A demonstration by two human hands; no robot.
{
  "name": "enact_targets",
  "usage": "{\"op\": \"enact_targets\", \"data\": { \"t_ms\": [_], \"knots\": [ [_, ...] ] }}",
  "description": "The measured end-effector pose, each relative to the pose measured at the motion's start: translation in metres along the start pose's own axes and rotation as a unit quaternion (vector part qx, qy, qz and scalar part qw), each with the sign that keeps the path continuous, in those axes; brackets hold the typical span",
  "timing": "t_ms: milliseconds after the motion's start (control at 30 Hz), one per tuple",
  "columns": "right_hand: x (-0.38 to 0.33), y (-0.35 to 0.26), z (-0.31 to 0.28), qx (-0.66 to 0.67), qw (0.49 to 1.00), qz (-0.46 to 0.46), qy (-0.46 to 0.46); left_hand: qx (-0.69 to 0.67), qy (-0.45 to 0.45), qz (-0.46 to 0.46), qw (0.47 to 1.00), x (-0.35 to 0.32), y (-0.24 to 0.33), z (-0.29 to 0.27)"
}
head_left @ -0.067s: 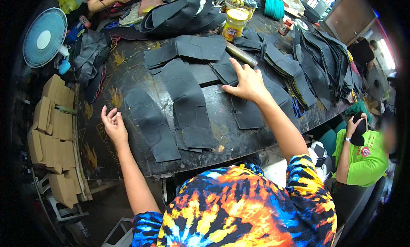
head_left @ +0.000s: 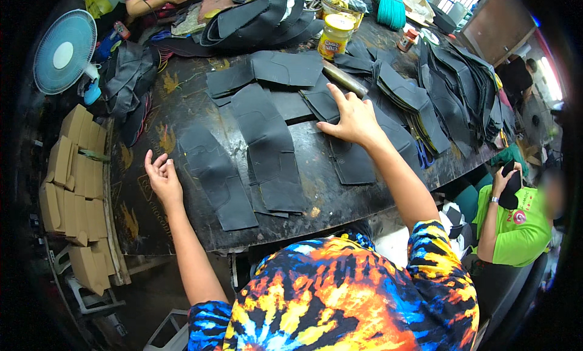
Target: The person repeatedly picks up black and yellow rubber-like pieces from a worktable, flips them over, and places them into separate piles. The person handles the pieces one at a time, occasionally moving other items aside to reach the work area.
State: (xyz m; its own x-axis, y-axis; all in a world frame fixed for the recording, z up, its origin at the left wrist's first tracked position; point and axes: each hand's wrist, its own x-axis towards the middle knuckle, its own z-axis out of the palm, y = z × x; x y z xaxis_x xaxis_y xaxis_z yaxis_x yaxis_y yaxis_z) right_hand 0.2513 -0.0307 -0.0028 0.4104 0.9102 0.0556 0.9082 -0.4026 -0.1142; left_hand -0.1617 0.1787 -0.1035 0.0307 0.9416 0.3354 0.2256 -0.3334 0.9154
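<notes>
Loosely curled and holding nothing, my left hand (head_left: 163, 178) hovers near the table's left side, beside a flat black cut piece (head_left: 215, 175) with a pale marked line. My right hand (head_left: 355, 118) is spread with thumb and forefinger wide apart, over small black pieces (head_left: 320, 101) and a right-hand stack of black pieces (head_left: 353, 164). Whether its fingertips touch them I cannot tell. Between my hands lies a long stack of black pieces (head_left: 265, 146). Another black stack (head_left: 285, 68) lies crosswise beyond it.
A metal cylinder (head_left: 345, 79), a yellow tub (head_left: 335, 35) and blue-handled scissors (head_left: 424, 155) lie among more black stacks (head_left: 458, 96) on the dark table (head_left: 279, 226). A fan (head_left: 64, 52) and cardboard boxes (head_left: 79, 199) stand left. A person in green (head_left: 516, 229) sits right; another person's arm (head_left: 159, 3) shows at far left.
</notes>
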Motion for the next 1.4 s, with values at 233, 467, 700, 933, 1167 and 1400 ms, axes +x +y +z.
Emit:
{"op": "enact_targets", "data": {
  "t_ms": [233,467,700,933,1167,1400],
  "knots": [
    [0.009,0.010,-0.010,0.036,0.998,0.001,-0.061,0.005,0.009,0.001,1.000,0.000,0.004,0.000],
    [0.012,0.019,-0.011,0.137,0.989,-0.024,-0.040,-0.012,0.011,-0.005,1.000,0.001,0.005,0.000],
    [0.036,0.009,-0.050,0.092,0.994,-0.032,0.056,-0.008,0.012,-0.006,1.000,-0.001,0.008,0.001],
    [0.149,-0.038,-0.024,0.112,0.964,-0.236,-0.048,-0.025,0.031,-0.008,0.999,0.001,0.010,0.001],
    [0.200,-0.053,0.006,0.116,0.961,-0.177,-0.175,-0.016,0.031,-0.028,0.999,-0.001,0.013,0.002],
    [0.200,-0.055,-0.001,0.013,0.979,-0.190,-0.067,-0.012,0.040,-0.020,0.999,-0.002,0.013,0.004]
  ]
}}
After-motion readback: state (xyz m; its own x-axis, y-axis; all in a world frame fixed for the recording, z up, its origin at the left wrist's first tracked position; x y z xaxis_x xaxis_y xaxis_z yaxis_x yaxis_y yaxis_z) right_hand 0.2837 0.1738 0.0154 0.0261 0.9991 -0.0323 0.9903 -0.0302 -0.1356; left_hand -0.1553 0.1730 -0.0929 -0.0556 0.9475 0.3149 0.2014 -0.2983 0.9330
